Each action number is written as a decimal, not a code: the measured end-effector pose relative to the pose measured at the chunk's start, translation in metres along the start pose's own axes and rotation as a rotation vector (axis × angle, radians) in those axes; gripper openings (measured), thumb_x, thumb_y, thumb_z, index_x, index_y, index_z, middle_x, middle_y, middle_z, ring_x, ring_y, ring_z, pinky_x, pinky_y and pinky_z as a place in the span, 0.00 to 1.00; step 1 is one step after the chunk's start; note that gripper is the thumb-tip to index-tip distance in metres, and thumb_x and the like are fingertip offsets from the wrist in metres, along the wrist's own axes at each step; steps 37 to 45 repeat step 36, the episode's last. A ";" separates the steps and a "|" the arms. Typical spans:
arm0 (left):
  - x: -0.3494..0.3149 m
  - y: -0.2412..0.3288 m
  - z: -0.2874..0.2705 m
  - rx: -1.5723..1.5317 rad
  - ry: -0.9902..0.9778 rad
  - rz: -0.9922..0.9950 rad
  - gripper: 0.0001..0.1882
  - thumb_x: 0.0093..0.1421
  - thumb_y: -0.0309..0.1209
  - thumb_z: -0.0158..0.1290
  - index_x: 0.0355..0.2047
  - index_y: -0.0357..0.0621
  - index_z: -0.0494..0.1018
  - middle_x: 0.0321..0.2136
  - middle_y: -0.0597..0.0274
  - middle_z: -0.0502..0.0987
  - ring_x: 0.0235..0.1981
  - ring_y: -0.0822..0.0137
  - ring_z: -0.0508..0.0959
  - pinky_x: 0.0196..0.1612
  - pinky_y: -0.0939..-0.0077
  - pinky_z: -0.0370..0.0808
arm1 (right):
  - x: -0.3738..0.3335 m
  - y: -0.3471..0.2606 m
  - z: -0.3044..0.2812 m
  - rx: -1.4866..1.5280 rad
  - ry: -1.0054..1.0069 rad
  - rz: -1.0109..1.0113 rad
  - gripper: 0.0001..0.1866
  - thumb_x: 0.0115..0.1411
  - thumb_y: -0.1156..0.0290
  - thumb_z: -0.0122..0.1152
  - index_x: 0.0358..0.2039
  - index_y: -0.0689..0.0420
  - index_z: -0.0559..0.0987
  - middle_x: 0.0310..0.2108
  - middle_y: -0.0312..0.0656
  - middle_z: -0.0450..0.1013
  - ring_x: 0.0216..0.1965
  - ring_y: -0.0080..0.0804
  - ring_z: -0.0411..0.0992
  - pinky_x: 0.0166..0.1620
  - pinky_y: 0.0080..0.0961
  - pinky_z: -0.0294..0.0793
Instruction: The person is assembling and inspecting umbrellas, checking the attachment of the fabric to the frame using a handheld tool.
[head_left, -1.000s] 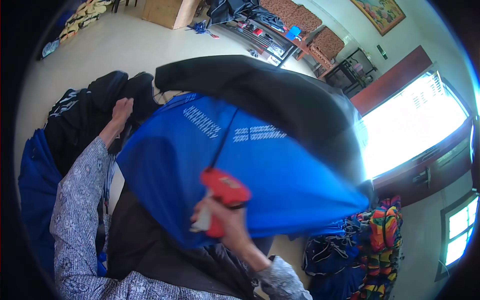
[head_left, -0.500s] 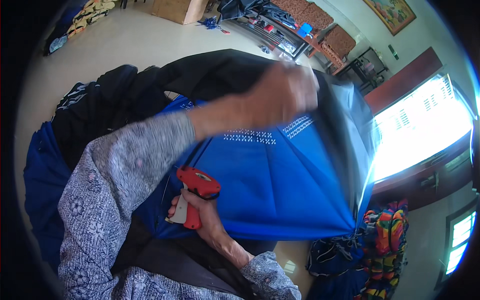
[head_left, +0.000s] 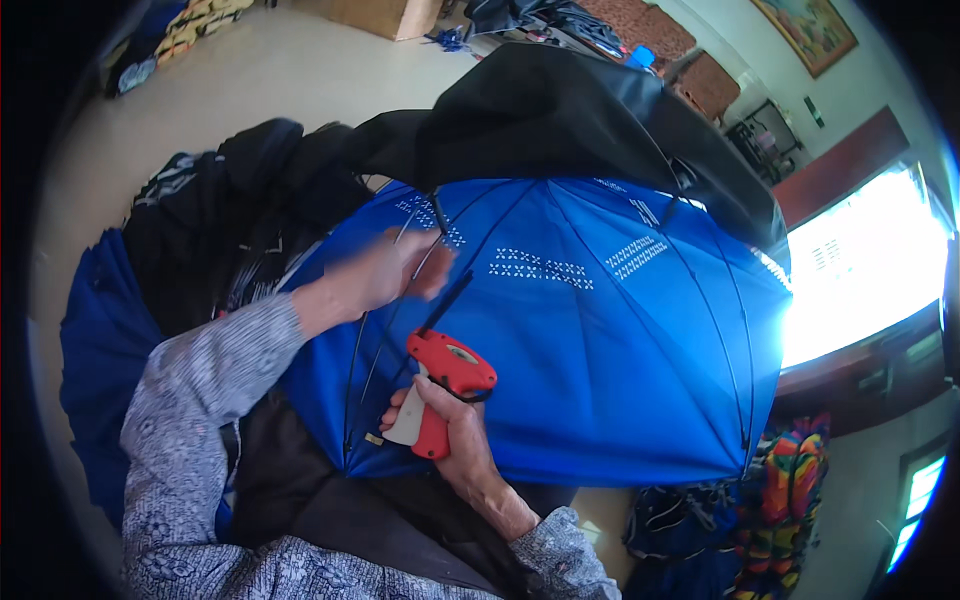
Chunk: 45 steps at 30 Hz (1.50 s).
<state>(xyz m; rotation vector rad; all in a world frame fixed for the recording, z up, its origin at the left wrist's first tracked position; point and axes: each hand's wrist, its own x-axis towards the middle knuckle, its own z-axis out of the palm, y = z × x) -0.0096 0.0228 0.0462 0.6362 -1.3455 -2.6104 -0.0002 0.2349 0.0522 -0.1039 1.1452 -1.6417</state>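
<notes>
A blue umbrella canopy (head_left: 600, 400) with bands of white marks lies spread before me, its thin dark ribs showing on the inner side. Black cloth (head_left: 560, 120) rises in folds along its far edge. My right hand (head_left: 468, 440) grips a red and white tagging gun (head_left: 452, 365) over the canopy's near left part, the gun's front end pointing away from me. Farther off and to the left, my left hand (head_left: 375, 275) is at the ribs; its fingers are blurred, so I cannot make out whether they hold one.
Dark and blue fabric is heaped to the left (head_left: 110, 350). Multicoloured folded cloth (head_left: 795, 480) and a dark bundle (head_left: 675, 520) sit at the lower right. A cardboard box (head_left: 390, 15) and a cluttered bench are at the back. Bright light comes from a window (head_left: 860, 270) on the right.
My left hand has swept from above the canopy's far middle back to the left ribs. The black cloth now stands up at the far edge, exposing more blue canopy. My right hand still grips the tagging gun.
</notes>
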 end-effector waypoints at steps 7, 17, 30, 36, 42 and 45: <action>0.075 -0.005 0.017 -0.165 -0.200 0.099 0.18 0.60 0.42 0.53 0.36 0.36 0.71 0.22 0.66 0.70 0.20 0.76 0.71 0.21 0.83 0.71 | -0.001 -0.015 -0.006 -0.079 0.158 0.037 0.14 0.60 0.68 0.53 0.41 0.64 0.68 0.29 0.48 0.72 0.28 0.39 0.75 0.34 0.37 0.79; 0.076 -0.051 0.004 0.158 -0.027 0.135 0.18 0.60 0.46 0.52 0.36 0.42 0.72 0.21 0.67 0.69 0.18 0.77 0.71 0.16 0.85 0.68 | 0.021 -0.109 -0.017 -0.348 0.384 -0.094 0.22 0.57 0.66 0.59 0.47 0.64 0.64 0.31 0.49 0.72 0.29 0.40 0.76 0.32 0.40 0.80; 0.068 -0.050 0.003 0.289 0.032 0.186 0.23 0.58 0.54 0.50 0.33 0.45 0.72 0.21 0.65 0.69 0.17 0.76 0.73 0.15 0.84 0.70 | 0.131 -0.088 -0.060 -0.260 0.406 -0.345 0.21 0.56 0.69 0.56 0.48 0.63 0.65 0.33 0.50 0.71 0.33 0.40 0.74 0.36 0.37 0.78; 0.076 -0.059 0.000 0.418 0.093 0.162 0.29 0.55 0.59 0.50 0.40 0.46 0.72 0.25 0.62 0.73 0.17 0.73 0.74 0.18 0.82 0.73 | 0.133 -0.065 -0.063 -0.180 0.368 -0.324 0.23 0.56 0.68 0.56 0.50 0.62 0.65 0.35 0.50 0.71 0.35 0.40 0.75 0.37 0.37 0.78; 0.076 -0.059 0.000 0.418 0.093 0.162 0.29 0.55 0.59 0.50 0.40 0.46 0.72 0.25 0.62 0.73 0.17 0.73 0.74 0.18 0.82 0.73 | 0.133 -0.065 -0.063 -0.180 0.368 -0.324 0.23 0.56 0.68 0.56 0.50 0.62 0.65 0.35 0.50 0.71 0.35 0.40 0.75 0.37 0.37 0.78; 0.076 -0.059 0.000 0.418 0.093 0.162 0.29 0.55 0.59 0.50 0.40 0.46 0.72 0.25 0.62 0.73 0.17 0.73 0.74 0.18 0.82 0.73 | 0.133 -0.065 -0.063 -0.180 0.368 -0.324 0.23 0.56 0.68 0.56 0.50 0.62 0.65 0.35 0.50 0.71 0.35 0.40 0.75 0.37 0.37 0.78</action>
